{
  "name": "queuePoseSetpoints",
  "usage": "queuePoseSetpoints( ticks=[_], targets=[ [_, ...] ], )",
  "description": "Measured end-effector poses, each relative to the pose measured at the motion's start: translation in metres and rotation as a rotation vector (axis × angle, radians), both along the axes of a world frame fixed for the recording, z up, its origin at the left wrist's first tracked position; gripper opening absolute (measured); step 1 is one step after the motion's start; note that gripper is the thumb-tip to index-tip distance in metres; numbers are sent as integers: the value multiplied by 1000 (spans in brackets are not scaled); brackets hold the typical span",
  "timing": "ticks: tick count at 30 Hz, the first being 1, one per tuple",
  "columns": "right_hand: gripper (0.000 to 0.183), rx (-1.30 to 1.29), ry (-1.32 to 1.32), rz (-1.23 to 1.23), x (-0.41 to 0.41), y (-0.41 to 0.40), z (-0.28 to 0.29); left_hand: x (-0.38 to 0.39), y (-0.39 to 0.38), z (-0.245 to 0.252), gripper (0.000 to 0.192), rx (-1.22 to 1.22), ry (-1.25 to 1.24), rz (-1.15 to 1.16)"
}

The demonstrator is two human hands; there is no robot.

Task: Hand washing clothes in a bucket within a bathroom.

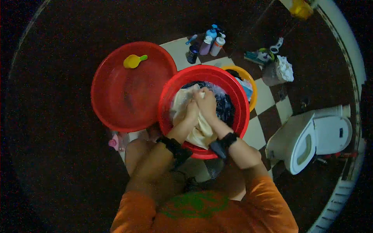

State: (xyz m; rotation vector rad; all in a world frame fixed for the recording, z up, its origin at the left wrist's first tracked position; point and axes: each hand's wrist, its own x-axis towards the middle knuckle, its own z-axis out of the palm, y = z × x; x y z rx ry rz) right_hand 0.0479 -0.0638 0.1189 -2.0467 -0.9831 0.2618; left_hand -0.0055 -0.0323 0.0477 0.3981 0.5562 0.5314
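Observation:
My left hand [191, 112] and my right hand [206, 102] are close together over a red plastic basin [243, 116]. Both are closed on a cream cloth [201, 135], which is bunched between them and spreads down to the basin's near rim. Dark wet fabric [225, 109] lies beside the cloth on the right, with whitish suds [217, 89] near the far side. Black bands circle both my wrists. The exact grip of the fingers is partly hidden by the hands themselves.
Left of the basin stands a wider red tub [116, 96] holding a yellow dipper [131, 61]. Several pump bottles [218, 45] stand beyond. An orange basin [254, 94] with laundry touches the right side. Further right are a waste bin [272, 74] and a toilet [294, 145].

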Motion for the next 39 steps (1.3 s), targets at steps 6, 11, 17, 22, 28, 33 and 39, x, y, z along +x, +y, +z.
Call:
queuePoseSetpoints(
  ticks=[6, 11, 17, 22, 28, 33, 39],
  targets=[
    [28, -28, 126, 47, 8, -19, -1, 7, -24, 4, 50, 236, 196, 27],
    [34, -105, -4, 22, -15, -17, 9, -2, -14, -8, 55, 303, 436, 7],
    [48, -215, 31, -38, 1, -18, 13, 5, -17, 21, 52, 101, 407, -136],
    [29, -149, 94, -55, 45, -4, -12, 8, 1, -11, 37, 340, 527, -41],
    [30, -64, -134, 442, 67, -21, -62, -10, 21, -53, 31, 753, 822, -155],
    [33, -495, -501, 631, 38, -30, -80, -18, 16, -60, 30, 731, 817, -245],
    [24, -277, -20, 263, 55, -9, -72, 0, 20, -55, 30, 221, 289, 15]
  ],
)
